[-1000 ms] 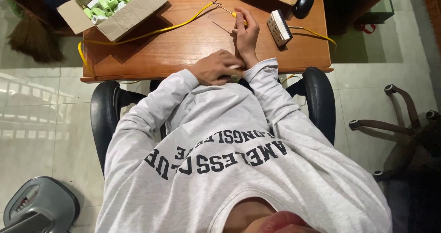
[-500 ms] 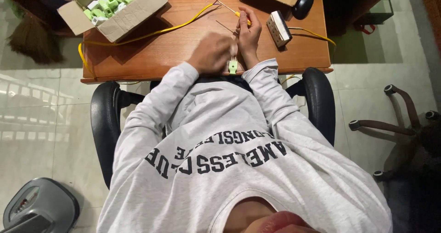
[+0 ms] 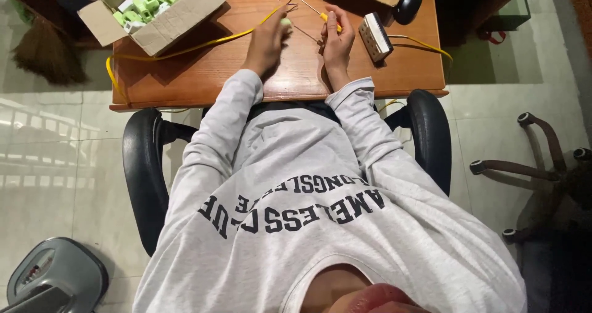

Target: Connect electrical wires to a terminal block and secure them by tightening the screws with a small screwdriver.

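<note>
Hands work close together over the wooden counter (image 3: 203,72). Left hand (image 3: 266,40) is curled around a small pale green part (image 3: 285,22), where a yellow cable (image 3: 185,49) ends. Right hand (image 3: 337,37) pinches a yellow-handled tool (image 3: 328,19) between thumb and fingers. Thin wires (image 3: 306,6) run between them. A cardboard box (image 3: 161,18) of green parts sits far left; a white power strip (image 3: 375,37) lies just right.

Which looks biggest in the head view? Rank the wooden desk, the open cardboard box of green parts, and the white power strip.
1. wooden desk
2. cardboard box of green parts
3. white power strip
</note>
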